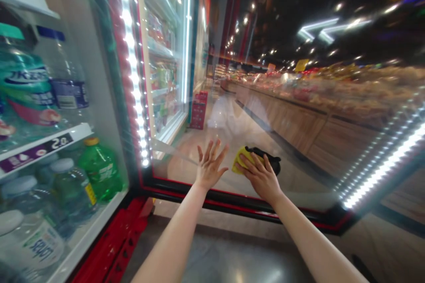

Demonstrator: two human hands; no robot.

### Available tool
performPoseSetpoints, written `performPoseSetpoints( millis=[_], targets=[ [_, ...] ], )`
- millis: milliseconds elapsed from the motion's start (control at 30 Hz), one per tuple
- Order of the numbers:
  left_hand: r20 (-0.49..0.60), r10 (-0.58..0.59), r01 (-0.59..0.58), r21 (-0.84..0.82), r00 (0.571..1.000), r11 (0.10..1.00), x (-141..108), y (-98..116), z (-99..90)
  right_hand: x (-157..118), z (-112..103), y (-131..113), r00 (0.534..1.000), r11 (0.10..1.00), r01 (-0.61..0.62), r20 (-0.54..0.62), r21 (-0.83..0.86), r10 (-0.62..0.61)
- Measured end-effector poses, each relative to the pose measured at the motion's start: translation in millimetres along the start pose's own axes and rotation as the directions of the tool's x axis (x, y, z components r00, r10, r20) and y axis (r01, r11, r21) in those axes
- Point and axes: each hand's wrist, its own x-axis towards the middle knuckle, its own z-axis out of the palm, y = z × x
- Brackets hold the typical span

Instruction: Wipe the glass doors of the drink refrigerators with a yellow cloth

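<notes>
A glass cooler door (186,150) with a dark, red-lined frame stands swung open in front of me. My left hand (210,169) is spread flat at the lower part of the pane, fingers apart, with nothing in it. Under my right hand (262,177) is a yellow cloth (237,161), held against the glass by outstretched fingers. A black, curved thing (275,164) shows just behind and beside that hand; whether it is part of the cloth or lies beyond the glass, I cannot tell.
At left, cooler shelves hold several bottles, among them a green bottle (101,170) and a teal one (25,79). LED strips (131,53) line the opening and door. Through the glass are red boxes (199,110) and a long wood-sided display counter (282,115).
</notes>
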Motion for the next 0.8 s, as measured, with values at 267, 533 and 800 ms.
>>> performPoseSetpoints(
  millis=[267,533,800],
  targets=[
    [-0.191,-0.325,0.341,0.06,0.926,0.938,-59,-53,7.6,59,-16,-1,0.941,0.952,-0.307,-0.146,0.001,0.304],
    [-0.149,-0.408,0.413,0.002,0.901,0.911,-62,-57,18.8,52,3,-31,0.99,0.99,0.139,-0.014,0.03,-0.139],
    [-0.123,-0.419,0.421,-0.009,0.9,0.907,-63,-56,19.9,118,-14,-40,0.98,0.988,-0.151,-0.13,0.014,0.151]
  ],
)
